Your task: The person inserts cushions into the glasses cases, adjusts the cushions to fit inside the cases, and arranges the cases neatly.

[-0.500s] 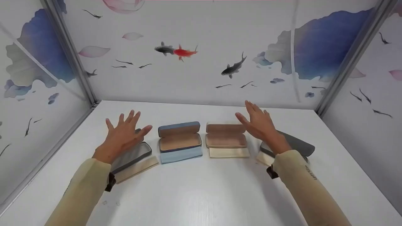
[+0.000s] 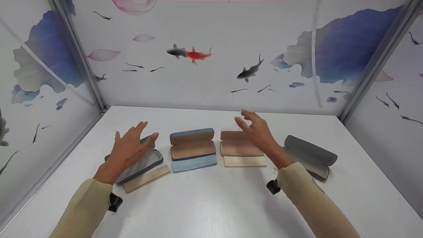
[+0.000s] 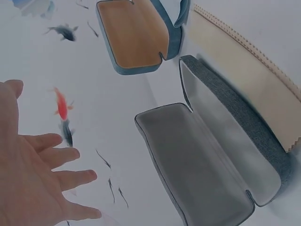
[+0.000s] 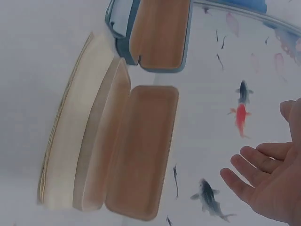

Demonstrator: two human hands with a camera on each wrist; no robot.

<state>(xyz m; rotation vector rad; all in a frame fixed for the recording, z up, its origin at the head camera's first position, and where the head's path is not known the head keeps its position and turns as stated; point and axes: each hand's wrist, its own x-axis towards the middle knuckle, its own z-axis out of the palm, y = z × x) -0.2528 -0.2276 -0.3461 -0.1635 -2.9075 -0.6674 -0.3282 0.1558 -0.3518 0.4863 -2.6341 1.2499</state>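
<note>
Four open glasses cases stand in an arc on the white table. My left hand (image 2: 127, 147) hovers with spread fingers over the left dark grey case (image 2: 147, 165), partly covering it; a beige cloth (image 2: 147, 178) lies in front. Over the beige case (image 2: 231, 147) is my right hand (image 2: 259, 134), fingers loosely bent, holding nothing. A cream cloth (image 2: 244, 161) lies before that case. Between them sits a blue case (image 2: 193, 151) with a blue cloth (image 2: 194, 163). In both wrist views, the left palm (image 3: 37, 183) and right palm (image 4: 275, 183) are bare.
At the right, another dark grey case (image 2: 310, 152) lies open at an angle, partly behind the right sleeve (image 2: 300, 181). White panels (image 2: 211, 89) printed with fish and leaves enclose the table (image 2: 205, 205) at the back and sides.
My right hand has shifted left, from near the right grey case to over the beige one, and its fingers bend more. My left hand has lowered slightly. The cases look unmoved.
</note>
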